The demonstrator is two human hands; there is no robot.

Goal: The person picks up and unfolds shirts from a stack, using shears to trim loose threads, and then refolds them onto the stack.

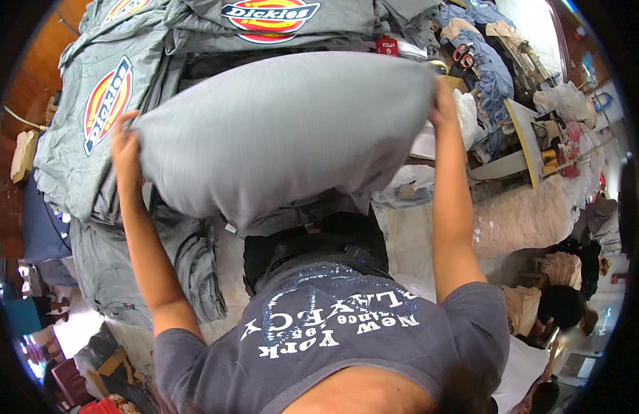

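A wide piece of grey cloth (278,131) is stretched out in front of my body, blurred by motion and billowing. My left hand (127,148) is closed on its left end, and my right hand (442,103) grips the opposite upper corner. Both arms are spread and raised. Whether the cloth is a finished garment cannot be made out. Close to my left hand lies a pile of folded grey garments (64,162) with a colourful printed emblem. More grey garments (188,34) are heaped beyond the cloth.
Another grey garment stack (147,269) sits lower left. At the far right, scissors (463,56) with orange handles lie near blue cloth (495,76). A red container (387,46) stands behind the held cloth. A large peach bundle (526,217) and other people are to the right.
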